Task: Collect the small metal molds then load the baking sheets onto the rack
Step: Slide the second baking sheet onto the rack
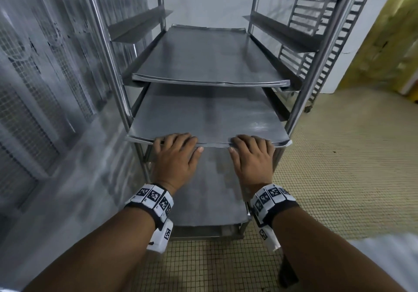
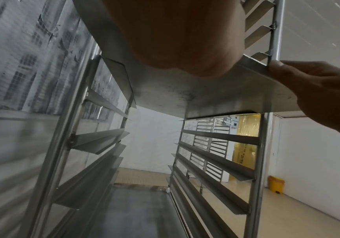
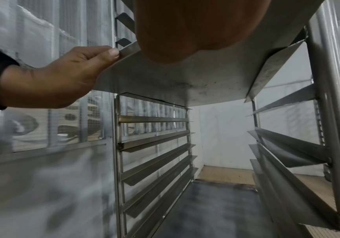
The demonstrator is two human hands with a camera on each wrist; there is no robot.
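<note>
- A steel rack (image 1: pixel 316 70) stands ahead of both hands, one baking sheet (image 1: pixel 208 58) already seated above them.
- Left hand (image 1: pixel 175 156) and right hand (image 1: pixel 252 156) grip a second sheet (image 1: pixel 208 115) by its near edge, seemingly part-inserted.
- No small molds visible.

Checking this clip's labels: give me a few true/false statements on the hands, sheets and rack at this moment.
1. Both hands grip the near edge of the same baking sheet. True: left hand, right hand.
2. Another sheet sits on the runners just above it. True.
3. Small metal molds lie on the held sheet. False: its top is bare.
4. The rack stands on a carpet. False: the floor is small tiles.
5. The right hand rests on the rack's post. False: it holds the sheet's edge.
</note>
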